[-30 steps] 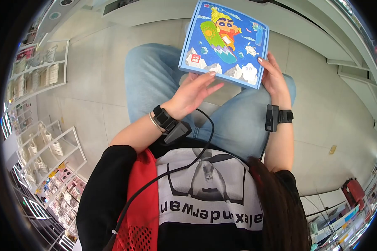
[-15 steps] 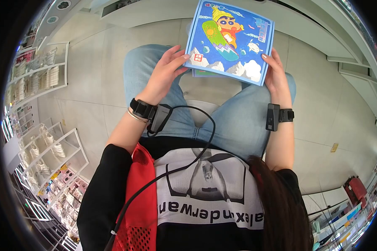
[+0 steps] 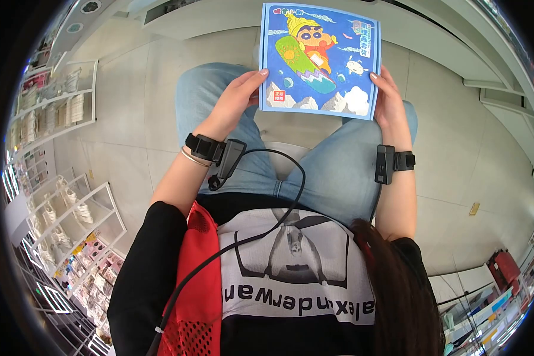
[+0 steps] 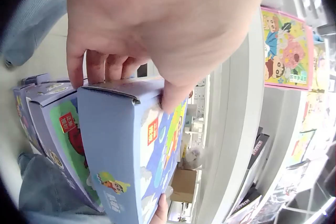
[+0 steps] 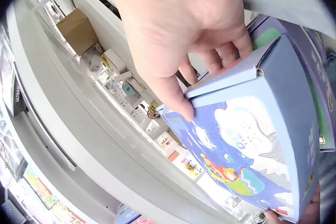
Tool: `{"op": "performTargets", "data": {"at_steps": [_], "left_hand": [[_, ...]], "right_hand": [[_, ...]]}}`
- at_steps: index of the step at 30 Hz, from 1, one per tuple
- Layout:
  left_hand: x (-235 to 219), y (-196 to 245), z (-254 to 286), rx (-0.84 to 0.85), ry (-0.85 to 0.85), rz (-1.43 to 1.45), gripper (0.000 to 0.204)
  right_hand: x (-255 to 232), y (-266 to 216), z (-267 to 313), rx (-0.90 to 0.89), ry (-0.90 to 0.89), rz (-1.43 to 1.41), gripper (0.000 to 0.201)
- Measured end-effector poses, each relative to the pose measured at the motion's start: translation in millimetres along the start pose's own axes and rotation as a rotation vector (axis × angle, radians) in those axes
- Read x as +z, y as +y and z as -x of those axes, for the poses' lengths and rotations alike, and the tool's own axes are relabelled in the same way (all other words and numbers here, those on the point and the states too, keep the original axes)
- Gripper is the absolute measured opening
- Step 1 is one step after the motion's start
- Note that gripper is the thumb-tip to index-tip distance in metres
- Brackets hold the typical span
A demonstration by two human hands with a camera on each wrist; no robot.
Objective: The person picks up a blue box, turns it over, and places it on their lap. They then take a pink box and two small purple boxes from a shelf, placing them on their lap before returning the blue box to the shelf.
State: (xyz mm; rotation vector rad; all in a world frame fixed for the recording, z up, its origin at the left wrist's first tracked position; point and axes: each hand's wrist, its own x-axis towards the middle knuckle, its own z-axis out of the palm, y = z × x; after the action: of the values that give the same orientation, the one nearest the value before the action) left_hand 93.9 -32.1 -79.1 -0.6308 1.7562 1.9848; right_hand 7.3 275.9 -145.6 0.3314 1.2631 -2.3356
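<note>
A flat light-blue cardboard box (image 3: 320, 59) with a cartoon snowboarder on its lid is held up over the lap. My left hand (image 3: 234, 98) grips its left side, with the thumb on the lid edge and the other fingers along the side. On the opposite side my right hand (image 3: 391, 110) grips it the same way, thumb near the lid's lower right corner. The box looks closed, a front corner flap showing in the left wrist view. Below it, other purple boxes (image 4: 68, 145), one with a green lid, sit by the legs.
White shelving (image 4: 226, 129) stands ahead, bearing a pink-edged picture box (image 4: 286, 50). A brown carton (image 5: 77, 30) lies farther in. Wire racks (image 3: 71, 101) with hanging goods are at the left, and a red bag (image 3: 504, 267) is at the right. A cable (image 3: 219, 252) crosses the torso.
My left hand has shifted from the box's near edge to its left side and taken hold there. The box has turned to sit squarer and moved slightly left. My right hand kept its grip.
</note>
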Motion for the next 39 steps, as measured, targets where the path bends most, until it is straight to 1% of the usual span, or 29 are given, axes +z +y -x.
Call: {"op": "performTargets", "data": {"at_steps": [1,3,10,16,18,22,23,26,30,33,35,36,38,39], "left_hand": [[0.6,0.9,0.9,0.000,0.001,0.001,0.053],[1.4,3.2,2.3,-0.016,0.001,-0.049,0.046],[-7.1,-6.7,-1.0,-0.017,0.010,-0.113,0.050],[-4.5,9.0,3.9,-0.053,0.012,-0.152,0.053],[-2.9,9.6,0.9,-0.094,0.010,-0.158,0.052],[0.6,-1.1,-8.3,-0.113,-0.039,-0.059,0.051],[4.7,-3.7,-8.6,-0.102,-0.026,-0.059,0.052],[10.8,-10.4,-9.3,-0.073,-0.011,-0.040,0.052],[10.5,-13.0,-1.8,-0.056,0.021,0.009,0.051],[-0.6,-3.7,3.0,-0.087,-0.011,-0.011,0.048],[-4.6,2.4,6.5,-0.091,-0.031,-0.046,0.049],[-6.4,3.9,9.4,-0.091,-0.054,-0.083,0.051],[-7.3,7.5,13.5,-0.086,-0.071,-0.103,0.053],[-1.3,16.2,16.5,-0.065,-0.088,-0.125,0.054]], "right_hand": [[-1.6,0.7,-1.1,-0.006,-0.005,0.003,0.053],[-0.9,0.3,-1.2,-0.012,-0.008,0.006,0.052],[6.5,-3.3,2.8,0.012,0.021,0.056,0.045],[3.7,-2.4,2.7,0.030,0.009,0.057,0.042],[0.3,-1.0,2.8,0.026,0.002,0.065,0.042],[4.5,-5.3,5.2,-0.041,0.025,0.096,0.045],[5.8,-6.3,6.1,-0.072,0.030,0.091,0.046],[7.8,-7.8,6.7,-0.078,0.049,0.099,0.045],[4.6,-4.1,6.6,-0.046,0.098,0.123,0.045],[-2.2,2.2,-2.4,0.011,0.138,0.120,0.046],[-4.1,7.8,-4.8,0.099,0.122,0.021,0.047],[-1.2,11.2,-4.1,0.109,0.127,0.019,0.047],[0.2,15.7,-4.4,0.080,0.036,-0.074,0.049],[0.7,9.3,-2.7,0.039,0.012,-0.091,0.047]]}}
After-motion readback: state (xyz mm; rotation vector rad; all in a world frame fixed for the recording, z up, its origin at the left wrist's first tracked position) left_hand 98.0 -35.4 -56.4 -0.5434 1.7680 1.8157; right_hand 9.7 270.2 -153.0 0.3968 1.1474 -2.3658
